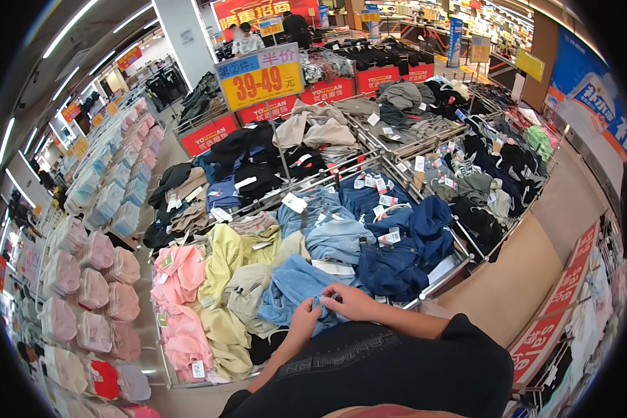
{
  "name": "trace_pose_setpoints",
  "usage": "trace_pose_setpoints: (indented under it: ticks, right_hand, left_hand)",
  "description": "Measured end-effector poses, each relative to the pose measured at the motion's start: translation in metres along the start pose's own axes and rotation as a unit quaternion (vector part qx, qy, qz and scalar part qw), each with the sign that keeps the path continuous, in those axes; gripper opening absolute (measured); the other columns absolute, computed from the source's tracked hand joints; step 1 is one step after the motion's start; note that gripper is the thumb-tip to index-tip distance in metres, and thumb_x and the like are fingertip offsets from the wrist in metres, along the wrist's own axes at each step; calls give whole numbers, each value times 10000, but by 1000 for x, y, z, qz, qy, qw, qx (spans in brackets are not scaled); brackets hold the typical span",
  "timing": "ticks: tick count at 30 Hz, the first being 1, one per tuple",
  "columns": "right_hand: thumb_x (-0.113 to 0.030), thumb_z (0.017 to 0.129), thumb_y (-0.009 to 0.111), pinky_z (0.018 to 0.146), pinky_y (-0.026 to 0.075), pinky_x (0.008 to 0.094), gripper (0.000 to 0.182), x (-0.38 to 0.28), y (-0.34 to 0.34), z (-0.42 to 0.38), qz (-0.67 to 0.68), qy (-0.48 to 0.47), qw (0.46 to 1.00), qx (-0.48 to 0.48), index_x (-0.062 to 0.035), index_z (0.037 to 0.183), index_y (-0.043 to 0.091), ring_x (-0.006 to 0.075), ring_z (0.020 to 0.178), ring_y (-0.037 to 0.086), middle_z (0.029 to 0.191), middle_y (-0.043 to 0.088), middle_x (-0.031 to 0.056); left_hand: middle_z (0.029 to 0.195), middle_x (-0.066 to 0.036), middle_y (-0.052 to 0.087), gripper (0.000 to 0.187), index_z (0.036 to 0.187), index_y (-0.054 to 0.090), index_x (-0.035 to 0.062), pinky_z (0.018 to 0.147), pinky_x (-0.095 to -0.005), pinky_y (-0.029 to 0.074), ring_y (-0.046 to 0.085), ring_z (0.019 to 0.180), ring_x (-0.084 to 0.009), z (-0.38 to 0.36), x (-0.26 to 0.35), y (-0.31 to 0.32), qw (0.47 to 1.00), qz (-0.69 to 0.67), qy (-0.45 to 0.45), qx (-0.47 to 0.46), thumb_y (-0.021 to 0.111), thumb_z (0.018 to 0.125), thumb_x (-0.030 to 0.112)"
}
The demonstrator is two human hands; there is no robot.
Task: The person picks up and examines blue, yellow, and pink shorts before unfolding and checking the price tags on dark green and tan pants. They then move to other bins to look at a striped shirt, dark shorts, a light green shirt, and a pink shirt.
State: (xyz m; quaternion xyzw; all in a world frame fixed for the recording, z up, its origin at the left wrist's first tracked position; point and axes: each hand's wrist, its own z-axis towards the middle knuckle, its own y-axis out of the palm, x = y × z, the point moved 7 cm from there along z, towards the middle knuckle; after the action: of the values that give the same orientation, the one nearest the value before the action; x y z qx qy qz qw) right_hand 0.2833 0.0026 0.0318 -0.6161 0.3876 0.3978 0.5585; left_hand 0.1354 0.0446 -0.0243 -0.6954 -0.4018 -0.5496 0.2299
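Light-blue denim jeans (pixel 285 285) lie bunched at the near edge of a display bin, in front of my body. My left hand (pixel 304 320) is closed on a fold of this denim. Right beside it, my right hand (pixel 347 304) pinches the same cloth, the fingertips of both hands close together. Beyond them sits more folded pale denim (pixel 331 240) with white tags. Dark-blue jeans (pixel 397 265) are heaped to the right. Beige trousers (pixel 247 292), yellow garments (pixel 223 254) and pink garments (pixel 180 272) lie to the left.
Metal rails (pixel 439 282) divide the bins. A price sign (pixel 260 78) stands on a pole over the clothes. Stacks of packaged pink goods (pixel 94 285) line the left side. A red sale banner (pixel 557 299) runs along a rack at right. Other people (pixel 247 43) are at the back.
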Motion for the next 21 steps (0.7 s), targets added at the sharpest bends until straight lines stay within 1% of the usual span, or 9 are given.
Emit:
trace_pose_setpoints:
  ticks: [2, 3, 5, 8, 11, 13, 17, 20, 21]
  right_hand:
    - [-429, 997, 595, 803, 526, 377, 502, 22, -1, -3, 22, 9, 1000, 2, -65, 1342, 580, 234, 869, 670, 1022, 690, 156]
    - [-448, 995, 586, 858, 524, 382, 543, 25, -1, -6, -7, 22, 999, -34, -73, 1386, 552, 258, 952, 681, 1065, 698, 167]
    - [-448, 993, 587, 870, 519, 373, 537, 28, -10, -19, -30, 42, 998, -24, -77, 1380, 562, 250, 975, 678, 1086, 704, 158]
    - [-396, 1009, 576, 847, 514, 346, 460, 41, -19, -30, -25, 50, 998, 0, -78, 1341, 603, 214, 952, 669, 1087, 715, 131]
    - [-364, 1023, 564, 828, 513, 331, 410, 42, -22, -36, 10, 59, 998, 7, -73, 1305, 633, 191, 930, 664, 1066, 719, 118]
    - [-348, 1031, 559, 820, 512, 321, 388, 34, -18, -38, -2, 80, 997, 4, -70, 1286, 648, 177, 926, 660, 1054, 718, 112]
    - [-351, 1025, 574, 800, 508, 305, 387, 17, 4, -34, 17, 57, 998, 31, -52, 1252, 667, 149, 895, 649, 995, 716, 87]
    - [-330, 1020, 588, 776, 504, 297, 368, 5, 26, -29, 46, 40, 996, 65, -43, 1232, 678, 136, 865, 642, 951, 712, 69]
    - [-322, 1019, 592, 768, 502, 293, 361, 1, 33, -29, 48, 49, 995, 70, -41, 1227, 681, 131, 855, 638, 942, 711, 63]
  left_hand:
    - [958, -59, 700, 269, 1184, 649, 28, 771, -300, 486, 647, 850, -159, 3, 12, 13, 993, 116, 14, 5, 569, 943, 118]
    - [976, -80, 708, 282, 1193, 649, 42, 772, -315, 494, 660, 862, -186, 4, 20, 23, 983, 177, 45, -6, 594, 937, 149]
    - [1012, -120, 723, 318, 1210, 648, 70, 775, -347, 512, 685, 885, -240, 3, 32, 42, 949, 294, 107, -26, 643, 925, 210]
    - [1072, -156, 716, 375, 1240, 645, 103, 818, -378, 521, 693, 958, -295, 11, 28, 59, 935, 328, 121, -56, 679, 907, 275]
    - [1080, -152, 720, 402, 1248, 645, 94, 825, -380, 524, 693, 949, -299, 6, 28, 63, 938, 317, 124, -68, 688, 912, 311]
    - [1104, -145, 716, 437, 1270, 636, 90, 847, -371, 520, 689, 977, -286, 1, 28, 55, 941, 312, 107, -78, 701, 910, 329]
    - [1137, -124, 712, 488, 1315, 618, 61, 885, -349, 506, 671, 1021, -226, -22, 34, 29, 950, 281, 98, -95, 712, 925, 339]
    - [1150, -100, 695, 474, 1330, 616, 42, 915, -325, 488, 630, 1055, -168, -27, 18, 1, 983, 140, 34, -117, 702, 946, 308]
    - [1110, -32, 672, 405, 1318, 607, 15, 825, -251, 471, 587, 958, -80, -33, 13, -11, 983, 134, 21, -123, 662, 985, 239]
